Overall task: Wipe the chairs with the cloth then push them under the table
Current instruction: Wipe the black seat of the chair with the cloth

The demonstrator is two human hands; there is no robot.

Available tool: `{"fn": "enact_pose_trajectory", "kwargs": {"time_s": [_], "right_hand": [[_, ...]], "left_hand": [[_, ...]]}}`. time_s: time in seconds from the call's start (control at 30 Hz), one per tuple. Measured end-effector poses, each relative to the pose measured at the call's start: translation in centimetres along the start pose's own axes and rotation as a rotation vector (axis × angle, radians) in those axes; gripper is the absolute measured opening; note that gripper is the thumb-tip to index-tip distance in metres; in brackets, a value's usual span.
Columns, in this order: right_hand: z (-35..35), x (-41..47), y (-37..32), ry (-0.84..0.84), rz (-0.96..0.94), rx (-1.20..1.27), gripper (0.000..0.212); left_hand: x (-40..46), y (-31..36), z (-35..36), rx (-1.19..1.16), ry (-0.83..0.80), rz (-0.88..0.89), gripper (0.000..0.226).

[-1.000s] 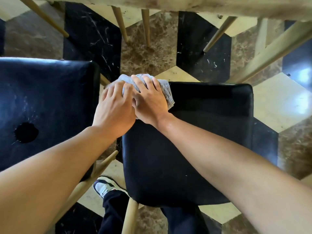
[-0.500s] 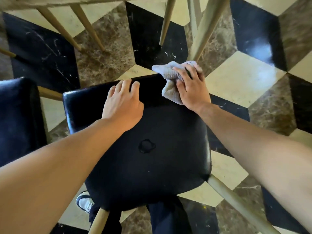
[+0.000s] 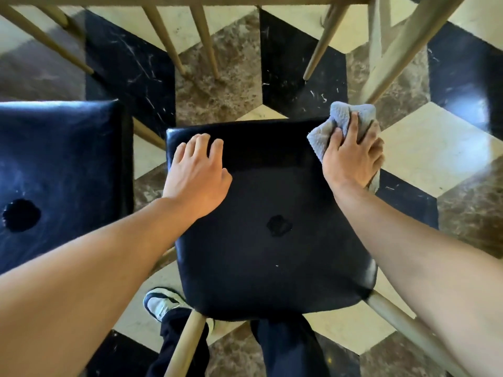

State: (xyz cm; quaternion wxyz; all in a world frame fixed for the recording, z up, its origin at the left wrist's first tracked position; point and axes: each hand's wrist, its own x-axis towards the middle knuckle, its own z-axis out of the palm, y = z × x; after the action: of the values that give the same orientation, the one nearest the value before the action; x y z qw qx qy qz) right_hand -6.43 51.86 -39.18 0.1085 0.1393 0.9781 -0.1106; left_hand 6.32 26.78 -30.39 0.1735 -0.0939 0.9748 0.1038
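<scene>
Head | right hand [image 3: 351, 159] fingers clamp cloth [image 3: 340, 123] — chair [image 3: 272, 227] corner | left hand [image 3: 197, 175] seemingly flat

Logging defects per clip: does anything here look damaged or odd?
Yes. Both black chair seats have a hole-like dark patch mid-cushion: the centre chair at, and the left chair at.

Bright daylight from right — hard glare patch on glossy floor tile [image 3: 475, 111], sheen on left chair seat [image 3: 58, 170]. Wide-angle bending at edges — forearms near bottom soft, motion-blurred. Centre seat [image 3: 272, 213] underexposed.
</scene>
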Motion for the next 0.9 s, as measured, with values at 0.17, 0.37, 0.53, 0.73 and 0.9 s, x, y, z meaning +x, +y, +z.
{"fn": "enact_pose_trajectory", "kwargs": {"time_s": [0.17,0.37,0.53,0.73,0.9], "right_hand": [[1.5,-2.8,-4.6,-0.046,-0.148,-0.116,0.061],[4.5,-8.7,-16.1,-0.127,-0.519,-0.179,0.054],[6.1,-13.5,-21.7,-0.191,-0.768,-0.257,0.068],[6.1,-17.3,-20.0,-0.204,-1.063,-0.269,0.042],[6.8,-23.2,-14.3,-0.308,-1.438,-0.295,0.031]], "left_hand": [[-2.1,-5.8,-0.6,0.007,0.021,-0.097,0.056],[-2.2,-8.3,-2.0,-0.126,0.029,-0.286,0.048],[-0.8,-10.0,-3.9,-0.102,0.037,-0.186,0.050],[-1.5,-12.4,-4.3,-0.006,-0.191,-0.140,0.060],[-2.9,-13.2,-3.5,-0.006,-0.333,-0.158,0.056]]}}
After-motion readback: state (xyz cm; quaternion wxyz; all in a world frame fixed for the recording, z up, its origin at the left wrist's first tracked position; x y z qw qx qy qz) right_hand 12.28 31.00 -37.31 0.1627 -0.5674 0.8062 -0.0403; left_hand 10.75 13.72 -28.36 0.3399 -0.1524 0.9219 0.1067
